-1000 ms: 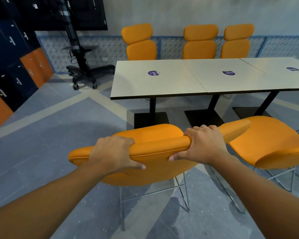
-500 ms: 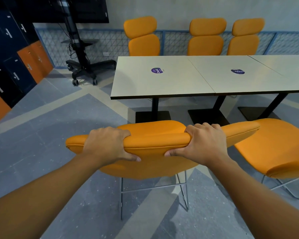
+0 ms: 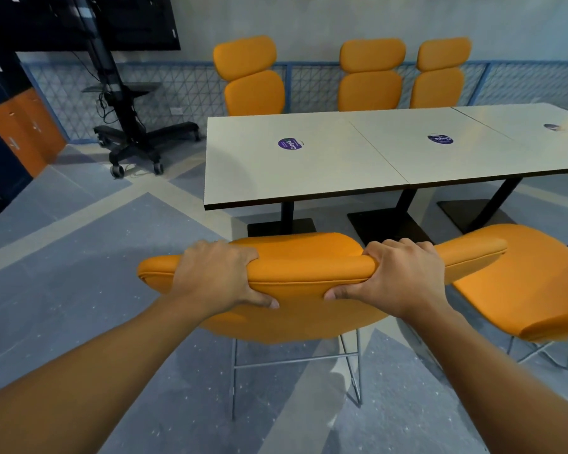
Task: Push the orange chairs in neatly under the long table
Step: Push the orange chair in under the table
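the near chair (image 3: 309,257) is held by the top edge of its back: the left hand (image 3: 217,276) grips toward the left end and the right hand (image 3: 404,276) grips right of the middle, with fingers curled over the front and thumbs tucked under the rear seam. the chair stands short of the long table (image 3: 309,172), apart from its near edge and roughly in line with the leftmost section and its black foot (image 3: 281,226).

the step in hand reads as the push on this first chair, which is not yet under the top. the next move calls for an even shove from both hands, straight ahead, so the back stays square to the edge and the wire legs (image 3: 351,371) pass the foot. the seat is hidden behind the back, so how near its front is to the table cannot be told.

a second chair (image 3: 522,283) sits just beside on the right, turned at an angle and also out from the table. three tall-backed chairs (image 3: 250,77) stand along the far side, seemingly close in.

the top is pale, made of butted sections, each with a round purple sticker (image 3: 290,144). the floor (image 3: 79,257) is grey with lighter bands. at the left are blue and orange lockers (image 3: 17,132) and a black wheeled stand (image 3: 128,132) under a dark screen. a blue mesh panel (image 3: 184,90) runs along the wall.
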`<state>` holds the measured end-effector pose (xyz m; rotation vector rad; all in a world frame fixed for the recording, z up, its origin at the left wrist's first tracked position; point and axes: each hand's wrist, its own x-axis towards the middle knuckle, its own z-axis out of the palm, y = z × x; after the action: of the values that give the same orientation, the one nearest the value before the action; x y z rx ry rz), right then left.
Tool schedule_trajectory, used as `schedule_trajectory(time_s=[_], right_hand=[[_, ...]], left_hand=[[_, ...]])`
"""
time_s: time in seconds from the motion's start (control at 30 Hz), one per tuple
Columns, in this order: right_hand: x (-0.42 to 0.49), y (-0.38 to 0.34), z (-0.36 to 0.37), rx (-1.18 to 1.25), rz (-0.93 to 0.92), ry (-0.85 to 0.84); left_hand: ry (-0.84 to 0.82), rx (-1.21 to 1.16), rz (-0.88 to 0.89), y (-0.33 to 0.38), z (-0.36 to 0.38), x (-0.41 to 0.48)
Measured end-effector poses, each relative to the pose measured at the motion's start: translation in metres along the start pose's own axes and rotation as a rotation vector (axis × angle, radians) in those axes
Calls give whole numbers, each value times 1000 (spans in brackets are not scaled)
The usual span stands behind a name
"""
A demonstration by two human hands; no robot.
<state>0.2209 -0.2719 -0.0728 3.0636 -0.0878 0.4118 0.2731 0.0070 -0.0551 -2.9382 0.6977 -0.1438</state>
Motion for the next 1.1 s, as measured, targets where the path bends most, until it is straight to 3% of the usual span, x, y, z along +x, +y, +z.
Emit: schedule_trajectory(time_s=[0.63,1.1], right_hand=[[94,-11,26,6,23,50],[183,29,53,12,27,69]], left_hand=[[34,-55,-118,-46,16,99],[18,-29,-135,-43,22,195]])
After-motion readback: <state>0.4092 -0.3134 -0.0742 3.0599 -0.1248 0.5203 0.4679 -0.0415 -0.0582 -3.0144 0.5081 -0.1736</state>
